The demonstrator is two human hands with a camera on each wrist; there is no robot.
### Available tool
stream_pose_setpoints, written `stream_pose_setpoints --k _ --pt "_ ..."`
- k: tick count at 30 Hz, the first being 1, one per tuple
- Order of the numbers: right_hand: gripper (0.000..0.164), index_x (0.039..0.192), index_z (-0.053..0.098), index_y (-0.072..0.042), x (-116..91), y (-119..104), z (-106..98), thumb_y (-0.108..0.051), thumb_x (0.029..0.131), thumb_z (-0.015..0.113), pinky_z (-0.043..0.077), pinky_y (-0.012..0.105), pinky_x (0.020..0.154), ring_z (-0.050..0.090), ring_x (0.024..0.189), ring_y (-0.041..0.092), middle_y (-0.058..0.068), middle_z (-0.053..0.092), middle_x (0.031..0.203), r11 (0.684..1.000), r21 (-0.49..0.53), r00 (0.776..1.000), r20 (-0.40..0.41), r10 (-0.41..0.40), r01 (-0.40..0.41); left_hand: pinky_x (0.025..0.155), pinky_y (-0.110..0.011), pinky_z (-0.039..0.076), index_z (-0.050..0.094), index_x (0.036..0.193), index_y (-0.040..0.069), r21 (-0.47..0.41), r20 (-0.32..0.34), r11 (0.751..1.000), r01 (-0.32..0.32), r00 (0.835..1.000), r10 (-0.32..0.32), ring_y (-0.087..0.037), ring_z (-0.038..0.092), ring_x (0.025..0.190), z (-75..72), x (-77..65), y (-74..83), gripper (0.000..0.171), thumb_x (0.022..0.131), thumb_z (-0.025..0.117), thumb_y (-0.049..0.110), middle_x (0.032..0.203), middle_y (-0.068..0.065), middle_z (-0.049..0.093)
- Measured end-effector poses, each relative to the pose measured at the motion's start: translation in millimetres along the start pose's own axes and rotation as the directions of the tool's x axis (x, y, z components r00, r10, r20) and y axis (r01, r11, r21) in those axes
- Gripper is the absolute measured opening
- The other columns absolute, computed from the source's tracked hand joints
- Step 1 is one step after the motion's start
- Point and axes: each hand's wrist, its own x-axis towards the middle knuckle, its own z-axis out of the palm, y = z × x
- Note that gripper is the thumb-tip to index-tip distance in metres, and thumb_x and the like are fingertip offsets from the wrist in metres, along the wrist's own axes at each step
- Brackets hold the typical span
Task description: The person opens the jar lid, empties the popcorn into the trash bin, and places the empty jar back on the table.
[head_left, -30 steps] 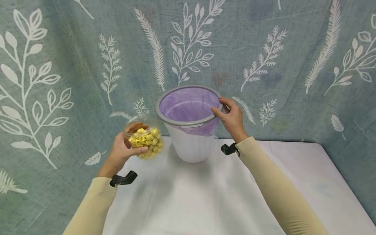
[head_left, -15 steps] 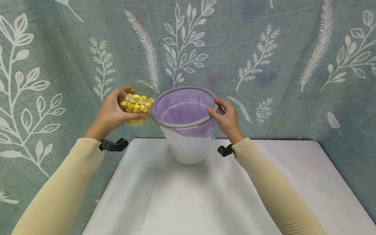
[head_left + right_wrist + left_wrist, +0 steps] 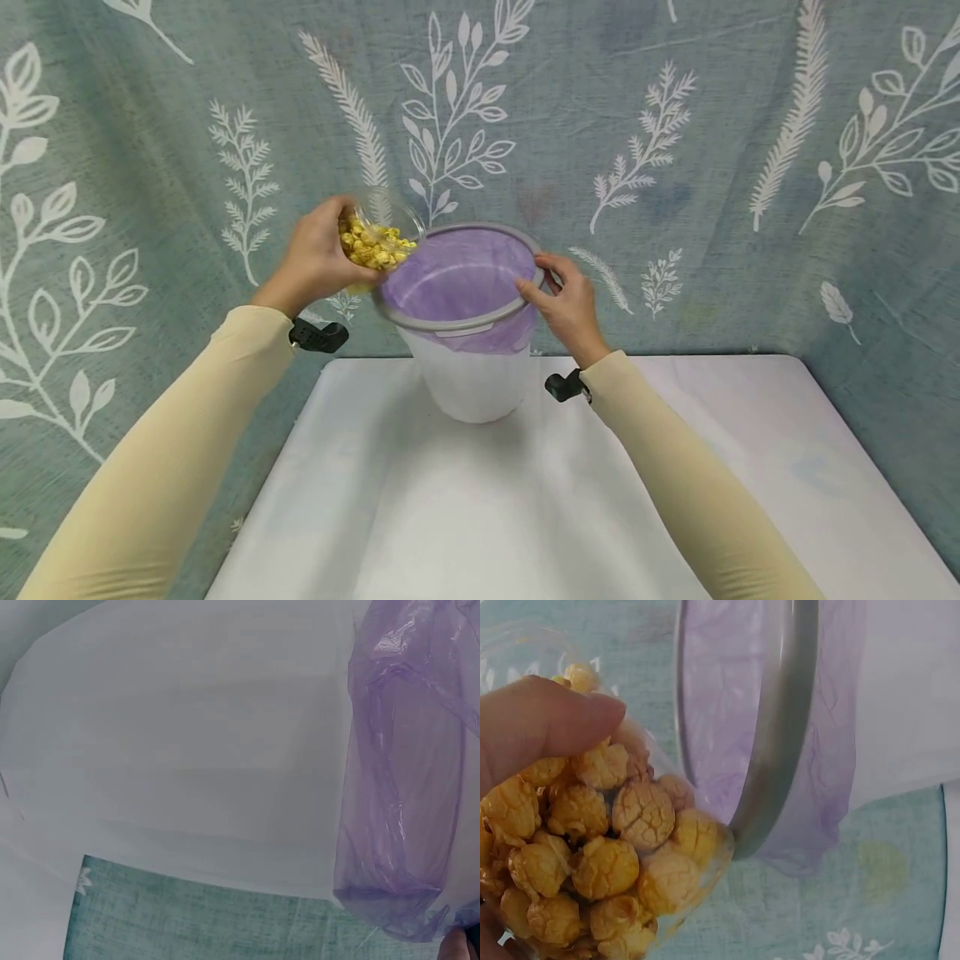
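Nearest the camera we saw two forearms in pale yellow sleeves (image 3: 150, 483) rising from the bottom corners of the head view, each with a black strap clip at the wrist. Under them a white cloth-covered table (image 3: 465, 517) filled the lower middle of the frame.

Further in, at the centre, a white ribbed plastic waste bin (image 3: 468, 379) stood on the table, lined with a thin purple plastic bag (image 3: 457, 275) and capped by a grey plastic ring (image 3: 450, 317) round its mouth. Our right hand (image 3: 566, 308) sat just right of centre, its thumb and fingers pinching the ring and the bag's folded edge on the bin's right side. In the right wrist view the purple bag (image 3: 405, 787) hung over the bin's white wall at the right of the frame.

Our left hand (image 3: 318, 254), left of centre and above the table, curled its fingers round a clear plastic tub of yellow caramel popcorn (image 3: 375, 237). The tub was tilted, its mouth turned toward the bin and touching or just above the left part of the rim. In the left wrist view the thumb pressed the tub's side, the popcorn (image 3: 615, 855) piled against its lip, with the ring (image 3: 776, 742) right beside it.

Farthest back, a teal fabric backdrop printed with white leaves (image 3: 675, 125) filled the upper frame.
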Motion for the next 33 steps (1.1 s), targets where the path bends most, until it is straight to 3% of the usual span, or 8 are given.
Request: stream_pose_setpoints --k 10,18,33 --pt "0.047 0.130 0.053 0.013 1 1 1 -0.004 0.090 0.070 0.036 0.038 0.114 0.042 0.137 0.034 0.027 0.047 0.142 1.000 -0.007 1.000 0.003 0.001 -0.001 0.111 -0.055 0.033 0.035 0.149 0.001 0.102 0.063 0.991 -0.088 0.995 0.082 -0.039 0.045 0.127 4.3 12.6 8.8 0.110 0.057 0.094 0.010 0.141 -0.020 0.047" --pt "0.047 0.130 0.054 0.012 0 0 1 -0.005 0.090 0.071 0.036 0.039 0.113 0.043 0.137 0.034 0.026 0.048 0.141 1.000 -0.011 1.000 0.002 -0.002 0.002 0.115 -0.057 0.025 0.031 0.152 0.003 0.190 0.114 0.975 -0.119 0.989 0.098 -0.043 0.037 0.136 6.9 18.0 14.4 0.115 0.056 0.094 0.009 0.149 -0.020 0.042" --pt "0.047 0.130 0.055 0.011 0 1 0 -0.008 0.090 0.072 0.036 0.039 0.114 0.043 0.137 0.033 0.025 0.048 0.142 1.000 0.001 1.000 0.001 -0.006 0.006 0.119 -0.051 0.021 0.039 0.146 0.001 0.376 0.136 0.891 -0.256 0.966 0.220 -0.040 0.037 0.138 14.0 16.7 17.0 0.105 0.055 0.092 0.006 0.147 -0.019 0.046"
